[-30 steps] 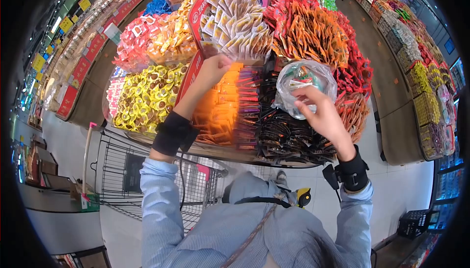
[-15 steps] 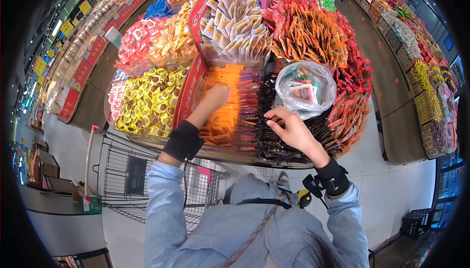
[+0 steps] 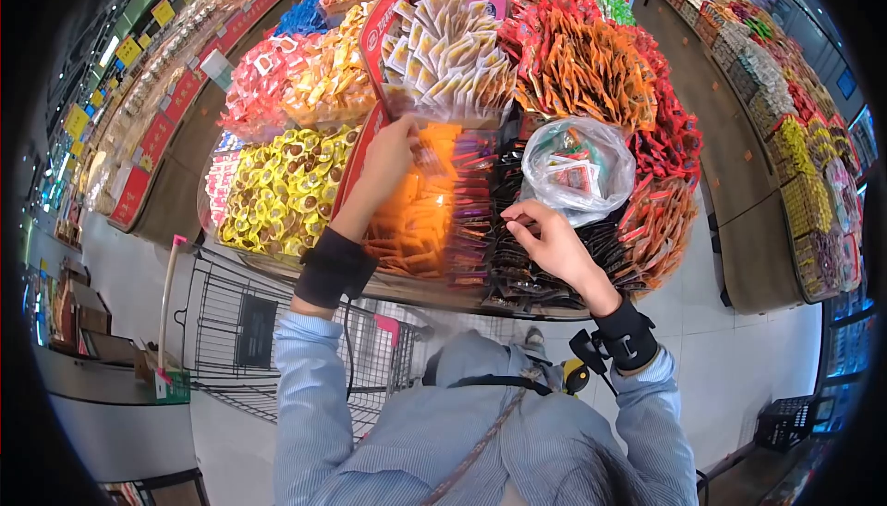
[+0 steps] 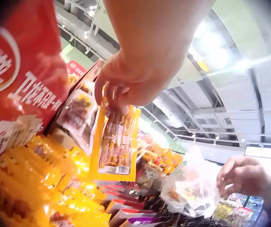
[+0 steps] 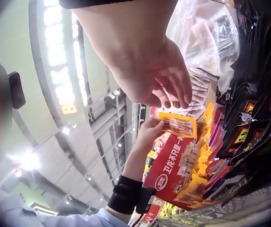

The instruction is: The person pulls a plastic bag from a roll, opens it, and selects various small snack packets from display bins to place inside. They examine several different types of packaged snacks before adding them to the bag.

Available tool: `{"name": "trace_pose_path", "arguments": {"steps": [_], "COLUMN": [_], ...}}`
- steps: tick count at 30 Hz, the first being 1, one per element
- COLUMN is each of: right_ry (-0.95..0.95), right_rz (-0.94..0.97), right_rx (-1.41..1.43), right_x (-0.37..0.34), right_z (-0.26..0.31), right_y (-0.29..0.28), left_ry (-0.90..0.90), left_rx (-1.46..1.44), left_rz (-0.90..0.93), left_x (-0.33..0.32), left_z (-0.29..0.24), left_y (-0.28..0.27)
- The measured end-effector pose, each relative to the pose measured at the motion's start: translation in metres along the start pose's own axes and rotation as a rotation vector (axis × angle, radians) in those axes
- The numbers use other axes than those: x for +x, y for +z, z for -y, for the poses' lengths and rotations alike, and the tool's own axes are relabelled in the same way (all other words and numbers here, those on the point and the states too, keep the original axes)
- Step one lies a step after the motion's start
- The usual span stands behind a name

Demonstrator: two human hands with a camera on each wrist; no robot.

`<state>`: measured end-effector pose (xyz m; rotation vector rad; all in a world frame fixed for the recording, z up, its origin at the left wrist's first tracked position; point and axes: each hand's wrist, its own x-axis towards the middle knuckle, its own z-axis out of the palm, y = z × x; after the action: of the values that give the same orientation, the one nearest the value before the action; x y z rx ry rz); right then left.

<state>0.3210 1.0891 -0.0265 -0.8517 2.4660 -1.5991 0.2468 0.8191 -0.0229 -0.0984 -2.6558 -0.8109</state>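
Note:
My left hand (image 3: 390, 157) pinches the top edge of a flat yellow-orange snack packet (image 4: 116, 142) with a clear window and a barcode. It holds the packet above the rows of orange packets (image 3: 411, 219), beside a red printed divider (image 4: 22, 71). My right hand (image 3: 552, 245) hovers over the black packets (image 3: 527, 270), its fingers loosely bent and nothing visible in them. Just beyond it, a clear plastic bag (image 3: 619, 190) stands with its mouth wide, a few small packets (image 3: 575, 171) inside.
Purple-and-red packets (image 3: 471, 210) fill the strip between the orange and black ones. Yellow-wrapped sweets (image 3: 282, 192) lie to the left; white packets (image 3: 448, 53) and orange-red packets (image 3: 591, 62) rise behind. A shopping cart (image 3: 236, 340) stands at the stall's near left.
My right hand has drawn back from the bag toward the black packets. My left hand dipped over the orange packets, then rose away from me with a packet.

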Motion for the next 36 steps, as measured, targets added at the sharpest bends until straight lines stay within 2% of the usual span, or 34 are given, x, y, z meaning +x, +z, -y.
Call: {"name": "trace_pose_path", "arguments": {"steps": [1, 5, 7, 11, 15, 18, 19, 21, 24, 25, 28, 29, 32, 33, 36], "right_ry": [0.045, 0.121, 0.15, 0.247, 0.273, 0.173, 0.193, 0.126, 0.111, 0.083, 0.047, 0.042, 0.069, 0.069, 0.072], "right_rz": [-0.004, -0.031, -0.006, 0.207, 0.386, 0.381, 0.407, 0.279, 0.123, 0.067, -0.09, -0.128, -0.159, -0.169, -0.19], "right_rx": [-0.011, 0.214, 0.366, 0.856, 1.294, 1.234, 1.301, 1.201, 1.099, 1.047, 0.925, 0.904, 0.877, 0.867, 0.865], "right_x": [0.0, 0.004, 0.009, 0.018, 0.016, 0.009, 0.009, 0.01, 0.008, 0.007, 0.006, 0.006, 0.003, 0.003, 0.004], "right_z": [-0.002, -0.011, -0.01, 0.016, 0.037, 0.045, 0.05, 0.041, 0.042, 0.038, 0.041, 0.042, 0.042, 0.043, 0.042], "right_y": [0.0, 0.003, 0.005, 0.0, -0.001, -0.002, -0.004, 0.001, 0.002, 0.004, 0.009, 0.009, 0.006, 0.007, 0.009], "left_ry": [0.033, 0.119, 0.208, 0.443, 0.555, 0.714, 0.616, 0.42, 0.18, 0.076, -0.065, -0.107, -0.059, 0.022, 0.005], "left_rx": [0.007, -0.335, -0.601, -1.112, -1.227, -1.18, -1.164, -1.128, -1.323, -1.293, -1.272, -1.333, -1.08, -1.082, -1.144], "left_rz": [-0.022, -0.017, 0.054, 0.26, 0.415, 0.398, 0.352, 0.262, 0.164, 0.221, 0.197, 0.275, 0.287, 0.262, 0.286], "left_x": [0.001, -0.002, -0.006, -0.022, -0.032, -0.031, -0.034, -0.045, -0.052, -0.055, -0.061, -0.063, -0.068, -0.068, -0.069], "left_z": [-0.01, -0.046, -0.058, -0.086, -0.099, -0.093, -0.095, -0.101, -0.108, -0.101, -0.102, -0.104, -0.107, -0.104, -0.105], "left_y": [-0.01, -0.038, -0.044, -0.05, -0.05, -0.04, -0.039, -0.037, -0.029, -0.03, -0.025, -0.029, -0.027, -0.023, -0.02]}}
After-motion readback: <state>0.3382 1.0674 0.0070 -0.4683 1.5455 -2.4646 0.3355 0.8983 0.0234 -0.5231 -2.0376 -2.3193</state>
